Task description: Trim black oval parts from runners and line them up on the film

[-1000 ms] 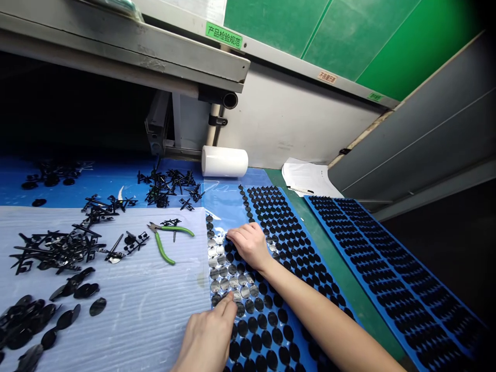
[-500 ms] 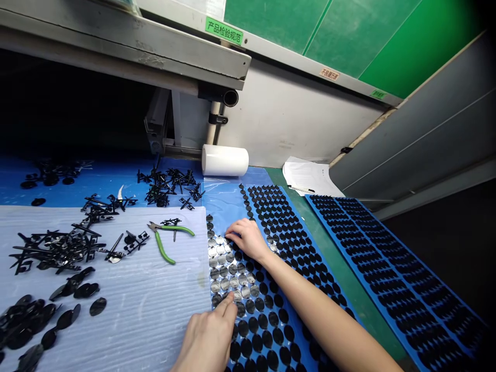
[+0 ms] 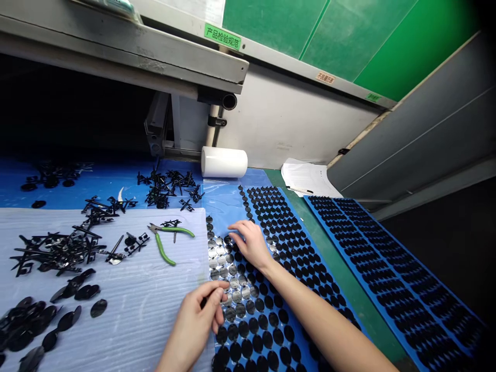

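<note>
My left hand (image 3: 203, 315) is over the left edge of the near blue sheet (image 3: 227, 199), its thumb and index finger pinched together; whatever lies between them is too small to make out. Farther up the same sheet, my right hand (image 3: 248, 240) hovers with its fingers apart and nothing visible in it. Rows of round black discs (image 3: 257, 342) cover the sheet, some of them shiny. Green-handled cutters (image 3: 165, 245) lie open on the pale foam sheet (image 3: 147, 299) to the left. Beside them are piles of black sprue pieces (image 3: 62, 248) and loose black discs (image 3: 33, 323).
A white roll (image 3: 223, 162) rests at the back by a post. Papers with a pen (image 3: 300, 190) lie behind the sheets. Another blue sheet of black discs (image 3: 372, 258) is on the right. A metal shelf (image 3: 186, 62) overhangs the back left.
My left hand has lifted off the discs and moved slightly left, its fingers changing from pointing to a pinch. My right hand's fingers have spread and shifted slightly right.
</note>
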A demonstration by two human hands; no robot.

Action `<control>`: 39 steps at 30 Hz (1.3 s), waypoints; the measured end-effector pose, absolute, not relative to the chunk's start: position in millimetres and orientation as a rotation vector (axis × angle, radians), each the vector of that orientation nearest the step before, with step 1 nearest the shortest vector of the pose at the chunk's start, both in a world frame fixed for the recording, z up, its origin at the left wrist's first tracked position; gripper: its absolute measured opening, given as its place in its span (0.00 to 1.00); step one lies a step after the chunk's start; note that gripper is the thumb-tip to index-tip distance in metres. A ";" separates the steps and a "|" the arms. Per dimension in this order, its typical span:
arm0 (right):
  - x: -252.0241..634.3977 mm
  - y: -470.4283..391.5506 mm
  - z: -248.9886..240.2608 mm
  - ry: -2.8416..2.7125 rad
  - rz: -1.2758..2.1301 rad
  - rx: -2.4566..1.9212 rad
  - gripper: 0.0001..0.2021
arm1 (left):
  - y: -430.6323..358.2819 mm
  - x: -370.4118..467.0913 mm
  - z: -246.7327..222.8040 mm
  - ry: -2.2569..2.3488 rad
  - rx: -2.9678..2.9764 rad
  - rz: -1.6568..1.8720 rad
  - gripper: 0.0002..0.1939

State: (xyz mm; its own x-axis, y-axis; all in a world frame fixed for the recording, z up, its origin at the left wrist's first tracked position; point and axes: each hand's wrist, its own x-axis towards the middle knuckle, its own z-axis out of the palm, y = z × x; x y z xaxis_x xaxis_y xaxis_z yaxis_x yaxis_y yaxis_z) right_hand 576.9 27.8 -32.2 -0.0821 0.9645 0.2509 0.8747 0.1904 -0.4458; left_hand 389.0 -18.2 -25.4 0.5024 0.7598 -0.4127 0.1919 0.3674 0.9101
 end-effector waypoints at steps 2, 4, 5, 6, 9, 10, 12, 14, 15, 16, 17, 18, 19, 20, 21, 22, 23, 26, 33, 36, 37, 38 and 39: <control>567.5 13.9 -21.5 -1.977 0.336 -1.642 0.07 | -13.2 384.7 -22.8 1.024 0.990 0.487 0.16; 557.3 -0.6 -11.9 -2.036 0.477 -1.519 0.05 | -11.1 382.2 -19.8 1.010 0.938 0.492 0.17; 552.7 -7.1 -8.1 -2.060 0.556 -1.453 0.04 | -10.9 382.0 -18.3 1.001 0.933 0.485 0.18; 548.8 -12.5 -5.1 -2.066 0.635 -1.393 0.04 | -11.1 382.2 -16.8 0.989 0.931 0.479 0.18; 542.3 -22.3 -0.4 -2.055 0.782 -1.269 0.06 | -13.2 384.7 -14.6 0.975 0.949 0.483 0.20; 541.6 -24.0 -0.1 -2.079 0.788 -1.248 0.06 | -14.1 385.5 -14.6 0.982 0.978 0.483 0.21; 541.5 -26.3 -0.6 -2.177 0.742 -1.229 0.06 | -16.0 386.7 -15.5 1.001 1.068 0.490 0.24; 542.4 -27.1 -2.0 -2.259 0.690 -1.229 0.06 | -17.9 387.3 -16.6 1.013 1.122 0.506 0.26; 543.6 -26.3 -3.2 -2.270 0.665 -1.245 0.06 | -18.8 387.5 -16.9 1.014 1.121 0.520 0.26; 545.5 -24.4 -4.7 -2.259 0.639 -1.282 0.05 | -19.5 387.6 -17.1 1.017 1.096 0.538 0.27; 548.6 -20.9 -6.7 -2.228 0.609 -1.336 0.05 | -20.1 387.8 -17.0 1.026 1.054 0.557 0.28; 553.1 -15.7 -9.2 -2.182 0.571 -1.407 0.05 | -20.5 387.9 -16.8 1.039 1.004 0.570 0.27; 558.9 -8.9 -12.3 -2.123 0.522 -1.494 0.05 | -20.7 387.8 -16.6 1.053 0.952 0.567 0.26; 565.9 -0.8 -15.8 -2.064 0.476 -1.574 0.05 | -20.7 387.6 -16.2 1.066 0.904 0.548 0.23; 573.5 7.9 -19.6 -2.010 0.433 -1.647 0.06 | -20.6 387.3 -15.7 1.076 0.870 0.518 0.19; 581.3 16.6 -23.5 -1.969 0.395 -1.709 0.06 | -20.4 386.7 -15.2 1.078 0.849 0.484 0.17; 588.5 24.6 -27.3 -1.946 0.374 -1.754 0.05 | -20.2 386.1 -14.7 1.073 0.839 0.455 0.18; 602.5 40.1 -36.3 -1.925 0.354 -1.838 0.03 | -19.8 383.4 -14.1 1.069 0.796 0.464 0.21; 602.9 42.9 -41.7 -1.936 0.381 -1.930 0.02 | -23.1 377.3 -27.1 1.069 0.775 0.466 0.10; 602.9 43.6 -42.5 -1.942 0.388 -1.945 0.02 | -23.5 377.3 -32.0 0.990 0.780 0.496 0.13; 603.1 43.9 -43.1 -1.944 0.389 -1.948 0.02 | -23.3 377.4 -32.8 0.965 0.766 0.493 0.14; 603.2 44.0 -43.8 -1.945 0.390 -1.949 0.02 | -23.0 377.5 -33.2 0.943 0.748 0.485 0.15; 603.3 44.1 -44.7 -1.944 0.389 -1.950 0.02 | -22.6 377.5 -33.3 0.929 0.733 0.481 0.16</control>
State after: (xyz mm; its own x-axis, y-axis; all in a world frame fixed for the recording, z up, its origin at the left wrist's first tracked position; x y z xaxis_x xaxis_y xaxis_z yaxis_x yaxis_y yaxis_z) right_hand 603.3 44.1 -44.7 0.0163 0.9982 0.0572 0.8995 0.0103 -0.4368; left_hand 377.5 -22.6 -33.3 0.5238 0.6566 -0.5427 -0.0639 0.6656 0.7436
